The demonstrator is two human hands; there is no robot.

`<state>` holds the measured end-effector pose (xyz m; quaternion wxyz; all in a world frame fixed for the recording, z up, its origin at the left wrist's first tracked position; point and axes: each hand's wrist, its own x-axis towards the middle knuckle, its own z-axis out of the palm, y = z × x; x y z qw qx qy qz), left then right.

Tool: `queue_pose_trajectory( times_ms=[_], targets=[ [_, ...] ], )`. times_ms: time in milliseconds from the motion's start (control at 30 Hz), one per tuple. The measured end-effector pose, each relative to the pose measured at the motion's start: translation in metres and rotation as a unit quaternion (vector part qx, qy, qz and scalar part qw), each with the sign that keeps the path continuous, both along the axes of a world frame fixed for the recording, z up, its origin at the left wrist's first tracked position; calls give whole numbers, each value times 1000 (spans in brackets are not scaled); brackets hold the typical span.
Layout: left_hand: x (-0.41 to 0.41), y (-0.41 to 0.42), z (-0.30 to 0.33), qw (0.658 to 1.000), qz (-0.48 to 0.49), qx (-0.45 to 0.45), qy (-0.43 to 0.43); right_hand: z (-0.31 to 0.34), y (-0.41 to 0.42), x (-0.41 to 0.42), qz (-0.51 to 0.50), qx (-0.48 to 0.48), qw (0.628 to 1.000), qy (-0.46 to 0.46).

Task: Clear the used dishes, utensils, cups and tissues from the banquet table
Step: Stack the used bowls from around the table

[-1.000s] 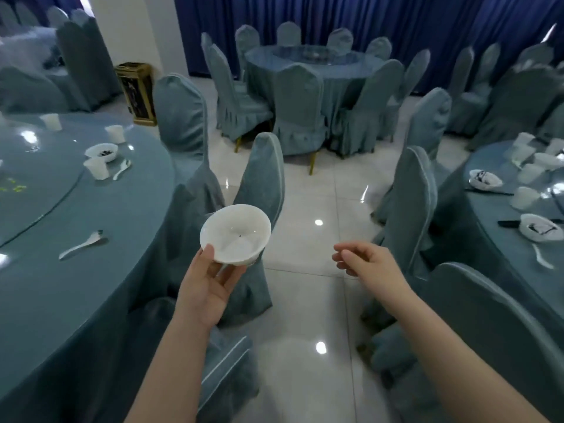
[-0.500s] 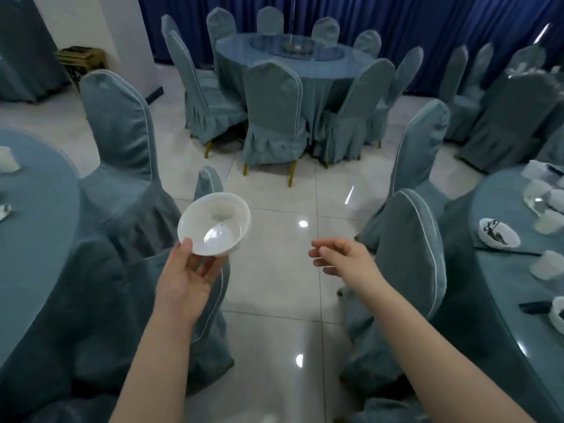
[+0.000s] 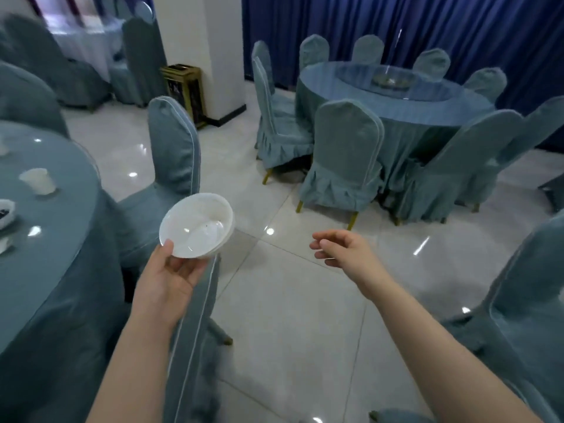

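White bowl (image 3: 197, 225) gripped in left hand (image 3: 166, 280), thumb on near rim, fingers under base; tilted, carried above floor just right of left surface (image 3: 52, 248). Right hand (image 3: 343, 250) empty, fingers loosely curled, kept free, likely for next pickup. Cup (image 3: 38, 181) left on surface.

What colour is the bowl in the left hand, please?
White; the bowl shows best in the head view.
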<state>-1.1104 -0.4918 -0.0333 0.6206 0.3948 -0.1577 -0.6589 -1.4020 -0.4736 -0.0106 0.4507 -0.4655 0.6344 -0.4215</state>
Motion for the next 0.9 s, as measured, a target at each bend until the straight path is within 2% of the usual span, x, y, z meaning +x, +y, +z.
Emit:
queue_pose_trajectory(
  times_ms=[133,367,567,767,900],
  targets=[
    [-17,-54,-2,996,82,16,10,4,-115,-10,86,-3,996,-14],
    [15,-129,-14,969,244,43,14,-8,-273,26,254,7,967,3],
    [54,-207,-12,935,347,51,51,-15,-385,76,324,28,946,-1],
    [68,-271,-18,923,375,75,33,-36,-468,136,389,83,917,-22],
    [93,-300,-31,890,447,86,38,-46,-535,185,445,96,890,-14]
  ],
)
